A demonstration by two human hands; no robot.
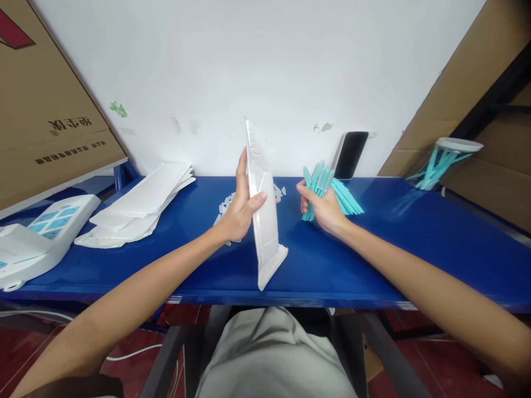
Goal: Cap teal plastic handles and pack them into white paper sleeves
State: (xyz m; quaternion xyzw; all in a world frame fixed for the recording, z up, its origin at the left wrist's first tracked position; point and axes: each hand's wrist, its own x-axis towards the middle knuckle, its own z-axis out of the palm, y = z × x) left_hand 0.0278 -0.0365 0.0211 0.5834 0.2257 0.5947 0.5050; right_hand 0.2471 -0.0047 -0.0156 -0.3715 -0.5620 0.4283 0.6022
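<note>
My left hand (243, 207) is wrapped round a flat white plastic-wrapped packet (265, 221), held up and tilted above the table, its thumb across the near face. In my right hand (326, 207) is a bunch of thin teal sticks (318, 179) with pale, clear-looking tips. More teal strips (348, 199) lie fanned on the table just behind that hand. Small translucent white pieces (225, 207) are scattered behind my left hand, which partly hides them. A stack of similar white packets (141, 204) lies to the left.
The blue table (373, 265) meets a white wall. A black phone (352, 155) leans on it. At right stands a clear cup with a white rim (459, 145), holding teal sticks. A white device with blue panels (53, 226) sits far left, below a cardboard box (53, 105).
</note>
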